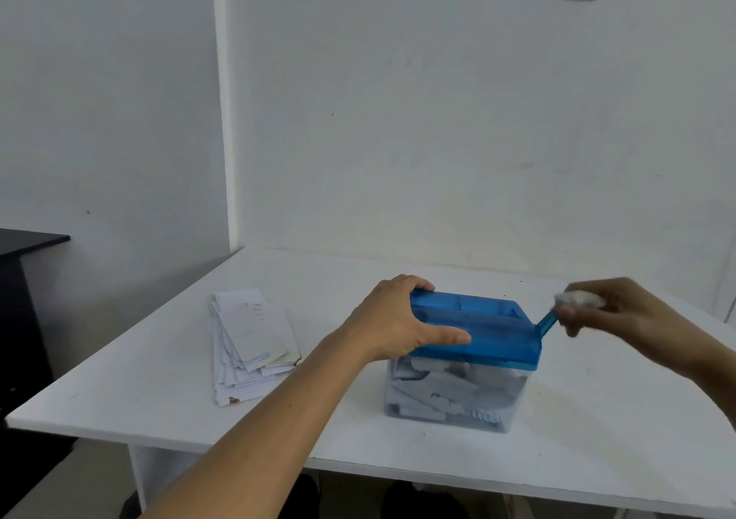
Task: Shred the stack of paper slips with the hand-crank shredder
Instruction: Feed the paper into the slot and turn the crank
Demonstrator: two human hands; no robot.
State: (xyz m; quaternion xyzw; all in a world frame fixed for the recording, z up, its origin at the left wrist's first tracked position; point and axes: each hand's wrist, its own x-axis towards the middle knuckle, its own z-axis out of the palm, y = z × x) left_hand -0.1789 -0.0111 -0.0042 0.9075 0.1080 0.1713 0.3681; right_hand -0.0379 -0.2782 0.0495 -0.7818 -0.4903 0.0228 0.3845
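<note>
Paper waits to one side: the stack of paper slips (255, 343) lies loosely fanned on the white table (159, 379), left of the hand-crank shredder (478, 331) and apart from it, with neither hand touching it. The left hand (394, 319) clamps the left end of the shredder's blue top, fingers curled over the far edge and thumb lying along the near side. The right hand (613, 311) is closed around the white knob (579, 299) at the end of the blue crank arm (546, 324), which sticks out from the right end. Below the top, the clear bin (450, 395) already holds a good heap of cut paper. No slip shows standing in the slot.

The slips look thin, light and limp, and some have bent or stained corners, so they will likely slide off one another and buckle if pushed from the far end. They are probably best pinched one or a few at a time near a short edge and fed in straight. The shredder itself looks like light plastic and would probably skid or tip under cranking unless its top is held down.
</note>
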